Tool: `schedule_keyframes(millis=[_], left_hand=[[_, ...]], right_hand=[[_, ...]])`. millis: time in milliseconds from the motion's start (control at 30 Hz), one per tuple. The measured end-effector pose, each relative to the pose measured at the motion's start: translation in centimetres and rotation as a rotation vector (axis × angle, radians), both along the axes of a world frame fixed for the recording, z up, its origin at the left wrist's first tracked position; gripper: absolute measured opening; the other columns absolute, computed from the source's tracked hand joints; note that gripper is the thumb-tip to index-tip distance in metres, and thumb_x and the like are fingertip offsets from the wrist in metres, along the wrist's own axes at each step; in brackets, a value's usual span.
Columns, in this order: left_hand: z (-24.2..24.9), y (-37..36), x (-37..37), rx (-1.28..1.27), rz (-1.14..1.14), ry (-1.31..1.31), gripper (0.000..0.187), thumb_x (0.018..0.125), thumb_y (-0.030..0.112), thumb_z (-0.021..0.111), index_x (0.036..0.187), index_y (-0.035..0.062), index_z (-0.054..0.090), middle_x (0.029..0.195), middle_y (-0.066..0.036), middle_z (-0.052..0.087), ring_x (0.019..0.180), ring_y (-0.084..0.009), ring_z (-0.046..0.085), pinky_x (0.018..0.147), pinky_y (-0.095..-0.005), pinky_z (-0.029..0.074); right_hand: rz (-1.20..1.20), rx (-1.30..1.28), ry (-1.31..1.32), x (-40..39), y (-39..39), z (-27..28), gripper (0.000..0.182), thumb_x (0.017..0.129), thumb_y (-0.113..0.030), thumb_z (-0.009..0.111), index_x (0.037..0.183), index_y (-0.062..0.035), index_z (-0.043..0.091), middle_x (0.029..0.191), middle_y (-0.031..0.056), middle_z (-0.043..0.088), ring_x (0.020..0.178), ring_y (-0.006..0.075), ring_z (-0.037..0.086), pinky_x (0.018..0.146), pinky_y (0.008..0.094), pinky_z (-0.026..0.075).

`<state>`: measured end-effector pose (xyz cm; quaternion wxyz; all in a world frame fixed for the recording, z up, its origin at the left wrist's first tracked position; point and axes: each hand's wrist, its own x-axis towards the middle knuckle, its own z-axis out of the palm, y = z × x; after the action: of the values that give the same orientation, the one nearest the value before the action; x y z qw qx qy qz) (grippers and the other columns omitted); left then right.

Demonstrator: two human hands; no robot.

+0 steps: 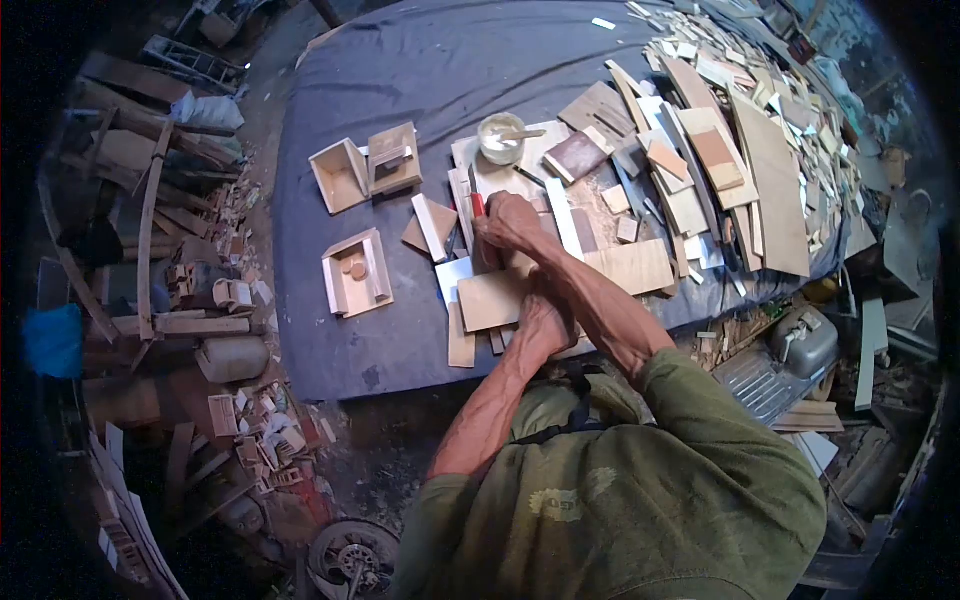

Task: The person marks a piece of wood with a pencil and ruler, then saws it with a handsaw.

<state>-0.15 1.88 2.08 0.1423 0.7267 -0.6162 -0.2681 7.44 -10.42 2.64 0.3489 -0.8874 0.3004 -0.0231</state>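
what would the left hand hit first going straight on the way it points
Probably the right forearm, which crosses just ahead of the left hand, though depth is unclear.

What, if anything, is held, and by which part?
The right hand seems to grip a red tool at its near end; whether the left hand holds the wooden board is unclear.

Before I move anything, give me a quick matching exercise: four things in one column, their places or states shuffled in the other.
Things:
1. Tan board
2. Round tub
3. Red object
4. Wheel

Places or states:
A. Right beside the right hand
B. Down on the floor
C. Partly hidden by the forearms
D. With a stick lying across its mouth

Right pairs: 1-C, 2-D, 3-A, 4-B.
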Motion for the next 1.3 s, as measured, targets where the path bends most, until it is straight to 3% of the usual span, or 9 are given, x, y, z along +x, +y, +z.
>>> schedule_keyframes(millis=[100, 200, 367, 433, 533, 667, 767, 933, 1300], left_hand=[[0.1, 0.5, -0.4, -0.185, 0.050, -0.088, 0.047, 0.069, 0.019, 0.071, 0.113, 0.0030, 0.068, 0.123, -0.021, 0.063, 0.122, -0.0390, 0.051, 0.108, -0.0499, 0.035], [1.0, 0.3, 0.0, -0.071, 0.034, -0.017, 0.053, 0.068, 0.019, 0.072, 0.118, 0.0028, 0.065, 0.125, -0.022, 0.062, 0.123, -0.0410, 0.050, 0.109, -0.0489, 0.035], [-1.8, 0.5, -0.4, -0.104, 0.011, -0.133, 0.069, 0.068, 0.020, 0.067, 0.133, -0.0021, 0.057, 0.140, -0.029, 0.049, 0.134, -0.0473, 0.039, 0.114, -0.0480, 0.032], [1.1, 0.1, -0.3, -0.012, -0.014, -0.163, 0.073, 0.067, 0.020, 0.066, 0.135, -0.0036, 0.055, 0.142, -0.032, 0.045, 0.137, -0.0485, 0.035, 0.116, -0.0485, 0.031], [0.0, -0.2, -0.2, 0.100, -0.024, -0.038, 0.068, 0.065, 0.020, 0.066, 0.129, -0.0047, 0.059, 0.138, -0.032, 0.050, 0.134, -0.0501, 0.040, 0.118, -0.0531, 0.026], [-0.7, 0.6, -0.4, -0.155, 0.020, -0.116, 0.046, 0.066, 0.022, 0.070, 0.107, 0.0006, 0.069, 0.116, -0.024, 0.066, 0.112, -0.0392, 0.058, 0.098, -0.0477, 0.044], [-1.9, 0.9, -0.3, -0.376, 0.026, -0.157, 0.042, 0.069, 0.022, 0.070, 0.107, 0.0036, 0.069, 0.114, -0.021, 0.068, 0.108, -0.0378, 0.061, 0.093, -0.0465, 0.048], [-2.2, 0.9, -0.2, -0.152, 0.006, -0.058, 0.045, 0.073, 0.023, 0.070, 0.115, 0.0069, 0.067, 0.124, -0.020, 0.064, 0.115, -0.0390, 0.057, 0.099, -0.0451, 0.046], [-3.2, 0.6, -0.3, -0.051, 0.013, 0.024, 0.052, 0.080, 0.024, 0.066, 0.128, 0.0080, 0.058, 0.130, -0.020, 0.060, 0.120, -0.0398, 0.054, 0.102, -0.0457, 0.044]], right_hand=[[-0.013, -0.030, 0.022, 1.5, 0.8, -1.0, 0.037, 0.079, -0.031, 0.064, 0.089, 0.0037, 0.072, 0.088, 0.0285, 0.070, 0.084, 0.0427, 0.071, 0.075, 0.0485, 0.057], [-0.007, -0.042, 0.011, 2.0, 0.7, -2.2, 0.031, 0.083, -0.028, 0.063, 0.092, -0.0017, 0.074, 0.090, 0.0242, 0.072, 0.085, 0.0412, 0.071, 0.076, 0.0483, 0.057], [0.049, -0.167, -0.212, -1.5, -2.4, -2.7, 0.023, 0.087, -0.024, 0.059, 0.095, -0.0108, 0.076, 0.092, 0.0193, 0.073, 0.084, 0.0377, 0.071, 0.078, 0.0468, 0.057], [0.067, -0.159, -0.086, -2.3, -2.5, -1.7, 0.021, 0.085, -0.026, 0.062, 0.095, -0.0138, 0.076, 0.092, 0.0193, 0.071, 0.083, 0.0373, 0.070, 0.076, 0.0461, 0.057], [0.191, -0.249, -0.079, -3.1, -2.5, -1.8, 0.020, 0.081, -0.029, 0.067, 0.094, -0.0176, 0.077, 0.092, 0.0169, 0.068, 0.090, 0.0353, 0.067, 0.078, 0.0464, 0.056], [0.190, -0.523, -0.015, -2.3, -1.4, -4.2, 0.020, 0.079, -0.030, 0.068, 0.094, -0.0213, 0.078, 0.097, 0.0144, 0.067, 0.101, 0.0323, 0.057, 0.088, 0.0442, 0.049], [0.126, -0.447, -0.116, -1.8, -0.7, -5.8, 0.020, 0.079, -0.030, 0.068, 0.093, -0.0197, 0.078, 0.097, 0.0136, 0.064, 0.100, 0.0337, 0.057, 0.088, 0.0425, 0.049], [0.101, -0.384, -0.117, -2.2, 1.0, -3.3, 0.027, 0.075, -0.030, 0.071, 0.099, -0.0176, 0.075, 0.101, 0.0137, 0.058, 0.101, 0.0328, 0.055, 0.081, 0.0429, 0.050], [0.160, -0.498, -0.166, -2.1, 1.2, -4.6, 0.035, 0.069, -0.028, 0.075, 0.102, -0.0178, 0.070, 0.108, 0.0154, 0.051, 0.105, 0.0362, 0.051, 0.077, 0.0509, 0.048]])
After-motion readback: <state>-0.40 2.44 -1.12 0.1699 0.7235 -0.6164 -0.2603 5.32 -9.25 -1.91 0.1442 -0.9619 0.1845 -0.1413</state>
